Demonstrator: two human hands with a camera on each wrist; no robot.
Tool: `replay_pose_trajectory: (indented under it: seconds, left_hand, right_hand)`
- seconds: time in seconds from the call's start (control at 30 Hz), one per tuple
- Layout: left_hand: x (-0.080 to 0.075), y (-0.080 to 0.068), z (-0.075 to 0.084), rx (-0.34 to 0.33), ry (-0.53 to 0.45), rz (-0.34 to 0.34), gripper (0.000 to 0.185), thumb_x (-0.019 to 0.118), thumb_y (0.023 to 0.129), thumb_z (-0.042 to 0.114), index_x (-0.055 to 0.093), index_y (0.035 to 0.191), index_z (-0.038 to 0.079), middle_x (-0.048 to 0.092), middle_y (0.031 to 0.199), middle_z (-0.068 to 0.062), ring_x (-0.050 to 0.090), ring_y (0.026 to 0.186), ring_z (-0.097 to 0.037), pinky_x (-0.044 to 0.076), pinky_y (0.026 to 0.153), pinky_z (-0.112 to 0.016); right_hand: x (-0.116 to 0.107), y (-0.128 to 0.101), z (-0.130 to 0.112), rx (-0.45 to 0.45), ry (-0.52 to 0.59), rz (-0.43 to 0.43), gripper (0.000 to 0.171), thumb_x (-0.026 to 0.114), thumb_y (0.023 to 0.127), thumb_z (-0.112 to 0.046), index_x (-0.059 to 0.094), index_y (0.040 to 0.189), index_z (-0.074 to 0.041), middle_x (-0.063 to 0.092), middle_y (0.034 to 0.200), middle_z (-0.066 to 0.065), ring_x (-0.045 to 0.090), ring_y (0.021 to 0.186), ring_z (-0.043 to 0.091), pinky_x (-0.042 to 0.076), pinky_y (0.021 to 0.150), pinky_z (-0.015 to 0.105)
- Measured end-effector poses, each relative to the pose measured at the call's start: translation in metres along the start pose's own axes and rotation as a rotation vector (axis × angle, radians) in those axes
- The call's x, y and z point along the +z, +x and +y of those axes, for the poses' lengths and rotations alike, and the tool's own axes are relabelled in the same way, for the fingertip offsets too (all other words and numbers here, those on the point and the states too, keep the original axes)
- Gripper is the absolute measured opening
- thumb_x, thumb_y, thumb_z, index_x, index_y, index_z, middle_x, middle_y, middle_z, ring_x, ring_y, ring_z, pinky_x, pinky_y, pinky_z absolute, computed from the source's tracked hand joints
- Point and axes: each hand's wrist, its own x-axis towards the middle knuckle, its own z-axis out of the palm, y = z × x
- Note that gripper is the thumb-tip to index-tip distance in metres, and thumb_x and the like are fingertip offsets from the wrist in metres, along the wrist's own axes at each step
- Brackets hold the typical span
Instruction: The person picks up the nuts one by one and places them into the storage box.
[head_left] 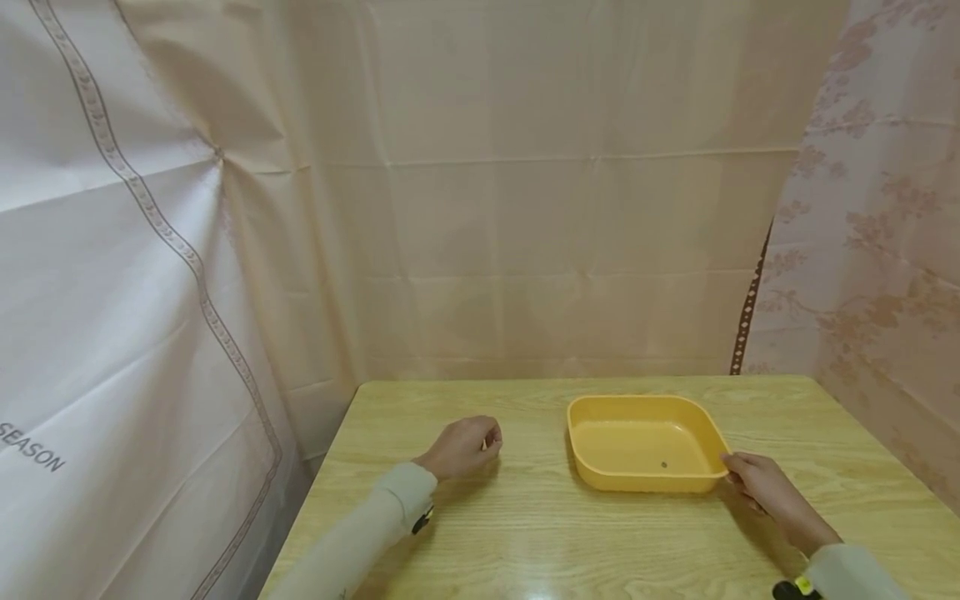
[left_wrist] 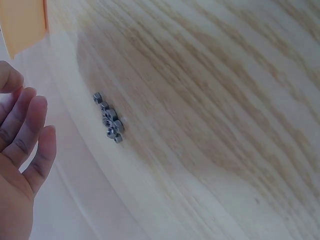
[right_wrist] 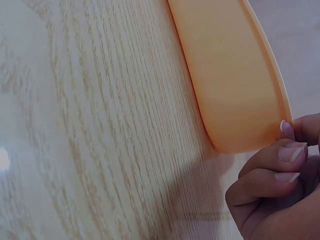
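A shallow yellow plastic tray (head_left: pixel 630 482) sits on the table, with one small dark nut (head_left: pixel 663 465) on its floor. My right hand (head_left: pixel 765 487) pinches the tray's near right corner; in the right wrist view the thumb and fingers (right_wrist: pixel 292 152) are at the rim, the other fingers curled below. To the left of the tray, my left hand (head_left: pixel 465 446) hovers over the table, fingers loosely bent and nothing visible in them. A small cluster of metal nuts (left_wrist: pixel 110 120) lies on the wood near that hand in the left wrist view; the hand hides it in the head view.
The light wood-grain table (head_left: pixel 517 533) has rounded far corners. Pale cloth curtains (head_left: pixel 525 208) hang behind it and along both sides. A strip of table separates the left hand from the tray.
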Motion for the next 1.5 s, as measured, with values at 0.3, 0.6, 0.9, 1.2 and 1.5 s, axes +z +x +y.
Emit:
replay_pose_trajectory:
  seconds: [0.3, 0.6, 0.9, 1.2, 1.5]
  left_hand:
    - [0.002, 0.006, 0.001, 0.041, 0.005, 0.018, 0.007, 0.065, 0.100, 0.015, 0.067, 0.094, 0.016, 0.064, 0.086, 0.009, 0.055, 0.072, 0.001, 0.048, 0.062, -0.016]
    - [0.002, 0.008, 0.007, 0.044, 0.006, 0.024, 0.006, 0.066, 0.100, 0.015, 0.068, 0.094, 0.016, 0.064, 0.086, 0.010, 0.054, 0.072, 0.001, 0.047, 0.062, -0.015]
    - [-0.001, 0.014, 0.015, 0.048, 0.025, 0.016, 0.005, 0.066, 0.099, 0.015, 0.068, 0.094, 0.016, 0.064, 0.086, 0.009, 0.054, 0.071, 0.001, 0.046, 0.062, -0.015]
    - [0.001, 0.018, 0.015, 0.091, 0.039, 0.027, 0.006, 0.064, 0.101, 0.018, 0.067, 0.095, 0.018, 0.063, 0.087, 0.011, 0.053, 0.071, 0.003, 0.045, 0.062, -0.012]
    - [0.000, 0.022, 0.021, 0.088, 0.048, 0.014, 0.006, 0.064, 0.102, 0.017, 0.067, 0.096, 0.017, 0.064, 0.088, 0.009, 0.053, 0.071, 0.002, 0.045, 0.061, -0.014]
  right_hand:
    - [0.000, 0.002, 0.000, -0.003, 0.009, 0.007, 0.039, 0.039, 0.112, -0.028, 0.049, 0.079, -0.008, 0.041, 0.064, -0.004, 0.036, 0.050, 0.008, 0.036, 0.046, 0.023]
    - [0.001, 0.001, 0.003, -0.024, 0.013, 0.020, 0.038, 0.042, 0.111, -0.027, 0.049, 0.079, -0.008, 0.041, 0.062, -0.005, 0.037, 0.048, 0.008, 0.035, 0.045, 0.023]
    - [0.000, 0.002, 0.004, -0.013, 0.000, 0.008, 0.041, 0.040, 0.112, -0.029, 0.050, 0.079, -0.008, 0.042, 0.064, -0.004, 0.037, 0.050, 0.009, 0.037, 0.047, 0.024]
    - [-0.001, 0.001, 0.005, 0.001, -0.006, -0.022, 0.043, 0.037, 0.113, -0.032, 0.051, 0.082, -0.007, 0.041, 0.065, -0.003, 0.034, 0.051, 0.009, 0.037, 0.049, 0.025]
    - [0.001, 0.002, 0.005, -0.020, -0.019, 0.021, 0.041, 0.039, 0.112, -0.030, 0.049, 0.079, -0.008, 0.042, 0.064, -0.004, 0.037, 0.050, 0.008, 0.036, 0.047, 0.023]
